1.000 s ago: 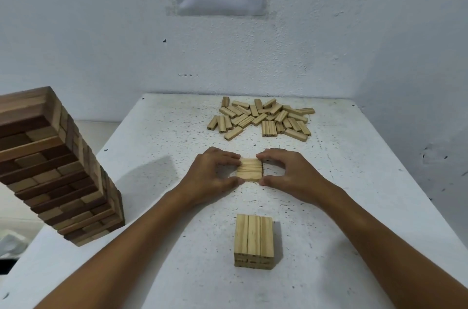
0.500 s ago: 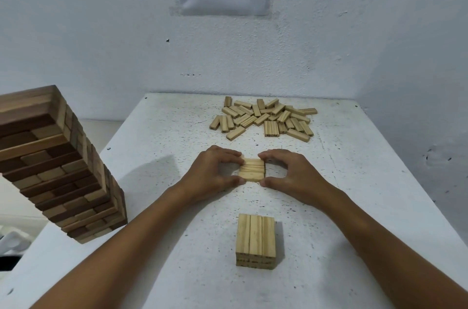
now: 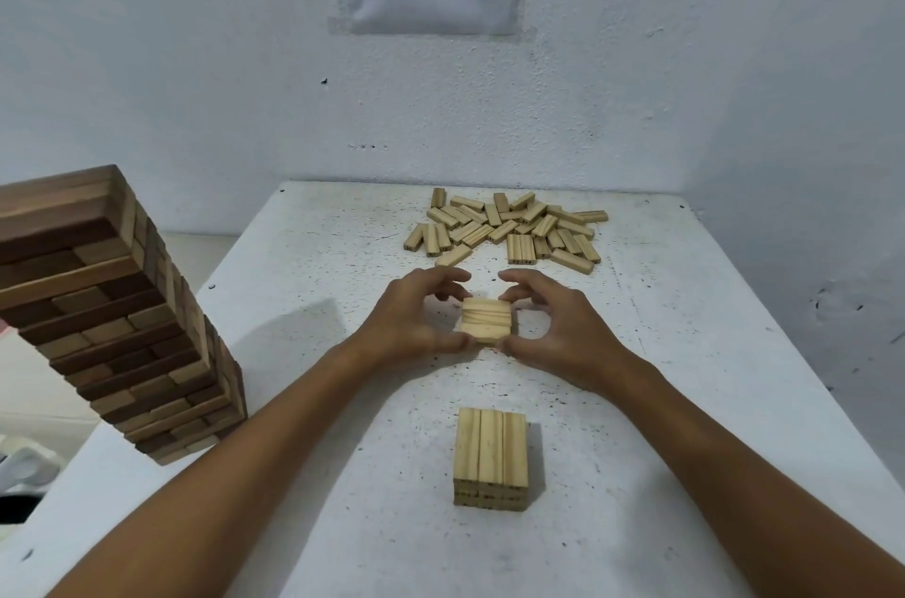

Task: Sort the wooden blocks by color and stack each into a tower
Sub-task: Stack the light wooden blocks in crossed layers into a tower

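Note:
A small bundle of light wooden blocks (image 3: 487, 319) lies side by side at mid-table, held between both hands. My left hand (image 3: 414, 320) grips its left side with thumb and curled fingers. My right hand (image 3: 558, 325) grips its right side the same way. Nearer to me stands a short stack of light blocks (image 3: 491, 455), three across on top. A loose pile of light blocks (image 3: 514, 227) lies at the far end of the table. A tall tower of brown and dark blocks (image 3: 105, 308) stands at the left edge.
The white speckled table (image 3: 318, 401) ends at a wall at the back and another close on the right. Its left edge drops off just behind the tall tower. A white object (image 3: 22, 470) lies below at far left.
Both hands have kept hold of the block bundle and shifted it slightly; the fingers now arch higher over its top. The other blocks have not moved.

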The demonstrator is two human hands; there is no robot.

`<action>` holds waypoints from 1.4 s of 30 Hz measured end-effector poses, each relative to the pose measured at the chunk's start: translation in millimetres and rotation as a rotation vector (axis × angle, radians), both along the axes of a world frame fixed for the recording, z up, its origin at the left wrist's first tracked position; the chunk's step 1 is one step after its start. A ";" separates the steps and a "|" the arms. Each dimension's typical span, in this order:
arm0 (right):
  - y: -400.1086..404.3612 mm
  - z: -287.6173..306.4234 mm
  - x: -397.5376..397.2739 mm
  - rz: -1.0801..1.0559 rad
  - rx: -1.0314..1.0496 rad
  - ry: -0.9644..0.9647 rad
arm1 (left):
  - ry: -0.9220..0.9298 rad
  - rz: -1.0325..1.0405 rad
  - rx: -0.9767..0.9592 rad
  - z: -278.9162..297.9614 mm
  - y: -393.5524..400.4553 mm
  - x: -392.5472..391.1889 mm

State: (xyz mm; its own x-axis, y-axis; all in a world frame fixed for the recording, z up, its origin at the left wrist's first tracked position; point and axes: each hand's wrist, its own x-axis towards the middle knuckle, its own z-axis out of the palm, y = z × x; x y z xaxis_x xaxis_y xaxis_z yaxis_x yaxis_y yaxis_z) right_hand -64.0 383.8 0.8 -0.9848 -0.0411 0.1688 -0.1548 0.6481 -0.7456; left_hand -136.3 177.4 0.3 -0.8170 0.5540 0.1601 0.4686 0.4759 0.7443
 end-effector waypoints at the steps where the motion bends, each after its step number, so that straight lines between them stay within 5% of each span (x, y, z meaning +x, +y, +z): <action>1: 0.5 4.2 1.6 -0.001 -0.016 0.020 | 0.004 -0.001 0.039 3.1 -0.6 1.4; 11: -11.3 39.6 49.1 0.028 -0.111 0.102 | 0.040 -0.056 0.169 34.9 -14.6 45.5; 42: -40.6 -2.7 118.8 0.002 -0.232 0.128 | -0.051 0.010 0.331 -2.5 -35.9 127.8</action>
State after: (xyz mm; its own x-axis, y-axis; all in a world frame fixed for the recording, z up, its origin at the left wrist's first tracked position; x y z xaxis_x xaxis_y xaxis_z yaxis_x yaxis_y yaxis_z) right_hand 54.9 343.2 -1.9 -0.9546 0.0110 0.2976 -0.2592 0.4615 -0.8484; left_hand -8.5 141.4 -2.2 -0.8336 0.4711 0.2884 0.4230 0.2086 0.8818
